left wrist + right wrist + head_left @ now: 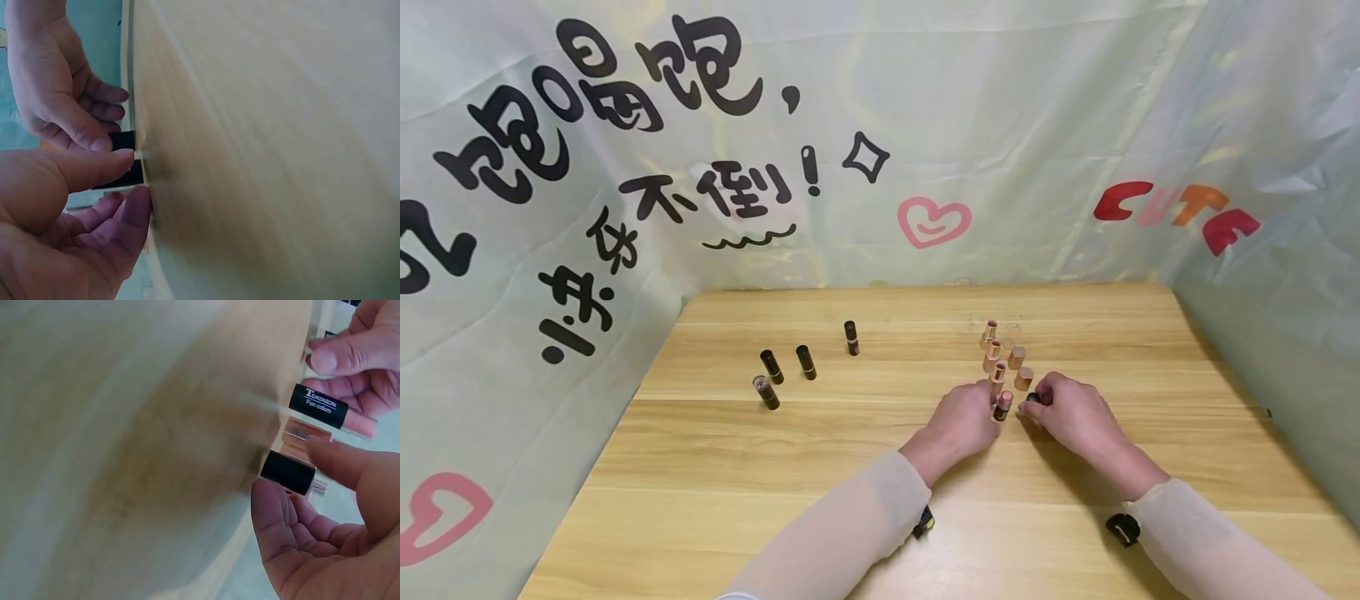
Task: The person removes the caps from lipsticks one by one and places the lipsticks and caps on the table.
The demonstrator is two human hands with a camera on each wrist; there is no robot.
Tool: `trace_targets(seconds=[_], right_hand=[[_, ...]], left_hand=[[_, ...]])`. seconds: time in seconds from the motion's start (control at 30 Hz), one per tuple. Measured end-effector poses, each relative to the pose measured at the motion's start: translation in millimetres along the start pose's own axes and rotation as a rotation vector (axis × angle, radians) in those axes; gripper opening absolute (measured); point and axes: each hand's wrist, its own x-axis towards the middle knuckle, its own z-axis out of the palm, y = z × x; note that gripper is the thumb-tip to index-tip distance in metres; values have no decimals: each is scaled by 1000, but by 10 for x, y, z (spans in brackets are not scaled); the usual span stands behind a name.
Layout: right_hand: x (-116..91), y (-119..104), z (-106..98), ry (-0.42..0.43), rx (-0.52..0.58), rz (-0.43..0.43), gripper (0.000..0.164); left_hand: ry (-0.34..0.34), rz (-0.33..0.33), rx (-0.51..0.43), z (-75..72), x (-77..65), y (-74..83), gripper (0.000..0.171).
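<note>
My right hand (1075,412) pinches a short black lipstick cap (287,472) between thumb and fingers, low over the wooden table. To its left stands an upright lipstick (319,406) with a black, white-lettered base and a pink top. My left hand (958,421) is right beside this lipstick, thumb and fingers apart, the fingers partly hidden behind it in the right wrist view. Beyond the left hand, rose-gold lipsticks (992,356) stand uncapped in a row. Alongside them, near the right hand, are rose-gold caps (1017,358) and a clear cap (1014,333).
Several black lipsticks stand at the left of the table (737,467), among them a black one (806,362) and one with a see-through top (765,392). Another black lipstick (851,337) stands farther back. A printed cloth (1037,125) walls the back and sides.
</note>
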Motion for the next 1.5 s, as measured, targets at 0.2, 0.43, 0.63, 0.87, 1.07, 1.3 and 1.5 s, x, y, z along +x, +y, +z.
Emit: trace_targets(seconds=[0.2,0.43,0.63,0.87,1.07,1.3,1.5], right_hand=[[8,-51,-87,36,8,-2,44],[36,-185,-205,116,29,-18,47],[62,-405,-253,215,90,-85,26],[141,-732,-142,367,187,-161,15],[249,-1041,25,419,228,-250,15],[405,-1373,216,353,299,-240,12],[564,-1560,442,301,329,-204,11]], left_hand=[[-37,-25,-63,-112,-91,-133,34],[-22,-106,-202,-308,-275,-412,30],[89,-127,-284,-536,-411,-718,8],[236,-163,-357,-757,-469,-897,6],[341,-192,-364,-859,-487,-962,7],[487,-225,-389,-846,-456,-1082,9],[593,-258,-405,-795,-384,-1187,12]])
